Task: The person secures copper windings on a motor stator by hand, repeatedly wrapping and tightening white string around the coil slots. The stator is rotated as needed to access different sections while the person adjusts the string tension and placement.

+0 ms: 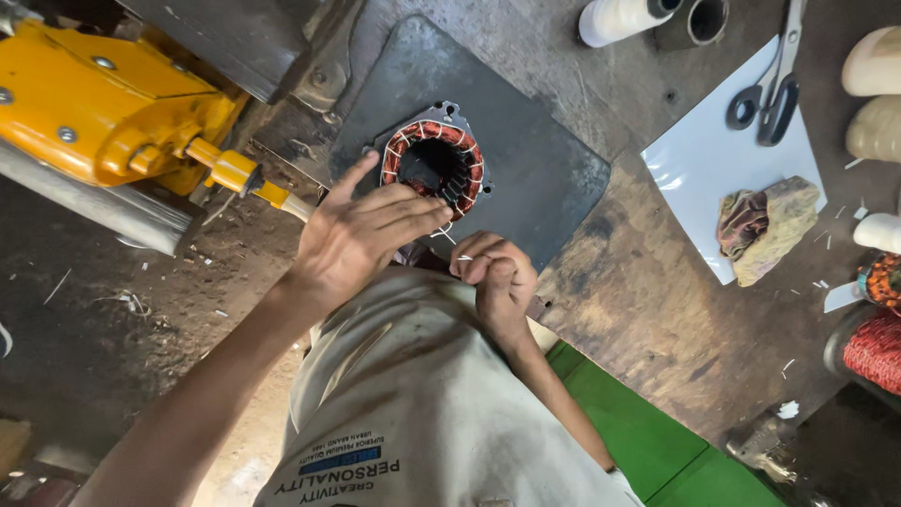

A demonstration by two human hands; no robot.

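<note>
A round motor stator [434, 161] with copper-red windings tied in white thread lies on a dark metal plate [535, 160]. My left hand [361, 230] rests flat against the stator's near edge, fingers spread and pressing on the winding. My right hand [493, 277] is closed just below it, pinching a thin white thread [449, 235] that runs up to the stator. The thread's far end is hidden under my left fingers.
A yellow machine [113, 103] with a protruding shaft sits at the left. On a white sheet [713, 160] to the right lie scissors [771, 89] and a crumpled rag [765, 225]. White thread spools [619, 19] stand at the top, red coils [873, 347] at the far right.
</note>
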